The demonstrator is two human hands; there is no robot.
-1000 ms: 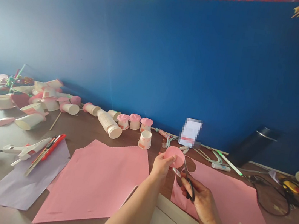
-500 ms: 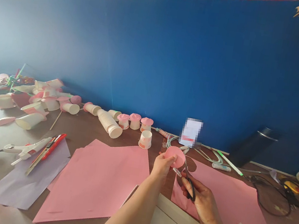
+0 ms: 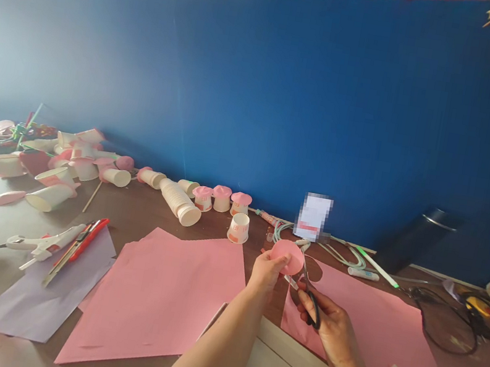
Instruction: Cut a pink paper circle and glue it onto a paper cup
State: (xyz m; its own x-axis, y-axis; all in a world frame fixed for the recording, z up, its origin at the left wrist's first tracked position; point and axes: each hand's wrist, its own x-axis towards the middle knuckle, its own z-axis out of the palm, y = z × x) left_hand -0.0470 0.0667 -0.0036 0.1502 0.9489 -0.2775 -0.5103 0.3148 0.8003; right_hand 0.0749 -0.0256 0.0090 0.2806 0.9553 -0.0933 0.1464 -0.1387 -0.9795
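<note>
My left hand (image 3: 266,272) pinches a round pink paper disc (image 3: 285,257) between thumb and fingers, held up over the table. Around the black handles of a pair of scissors (image 3: 314,309) my right hand (image 3: 329,323) is closed, and the blades point up toward the disc's right edge. Whether the blades touch the paper I cannot tell. Beneath the right hand lies a large pink sheet (image 3: 373,318) with a rounded notch cut from its upper left. A paper cup (image 3: 238,229) stands just beyond my left hand.
Stacked pink sheets (image 3: 159,301) lie left of my arms. A box cutter (image 3: 74,249) and a glue gun (image 3: 44,243) rest on purple paper (image 3: 36,305). Behind are nested paper cups (image 3: 178,202) and several pink-topped cups (image 3: 221,199). A dark bottle (image 3: 418,241) stands by the blue partition (image 3: 314,107).
Almost nothing differs. Both hands, the disc and the scissors keep nearly the same places, apart from a very slight shift of the view.
</note>
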